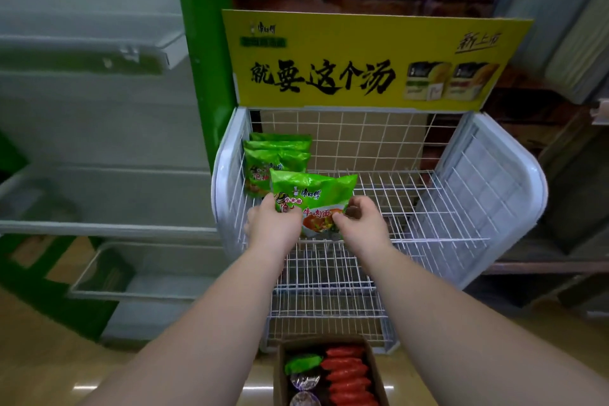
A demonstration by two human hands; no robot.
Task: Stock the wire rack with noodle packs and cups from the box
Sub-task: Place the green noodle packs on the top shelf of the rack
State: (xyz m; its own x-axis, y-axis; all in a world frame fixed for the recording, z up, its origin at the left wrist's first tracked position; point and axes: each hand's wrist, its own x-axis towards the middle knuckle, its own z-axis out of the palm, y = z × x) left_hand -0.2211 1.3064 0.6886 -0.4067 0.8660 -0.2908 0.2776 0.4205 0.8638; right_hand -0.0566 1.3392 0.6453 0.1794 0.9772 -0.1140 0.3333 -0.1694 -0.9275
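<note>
A green noodle pack [313, 198] is standing upright over the wire rack's [428, 208] top shelf, near its left side, printed with 康师傅 and 牛肉面. The left hand [275, 224] is gripping its lower left edge, and the right hand [357, 219] is pinching its lower right corner. Just behind it, three matching green packs [278, 155] are leaning in a row against the rack's back left corner. Above, a yellow sign [362, 63] is reading 就要这个汤 and 新上市. Below, the cardboard box [329, 376] is showing red packs [349, 376], one green pack and foil-lidded cups [304, 381].
</note>
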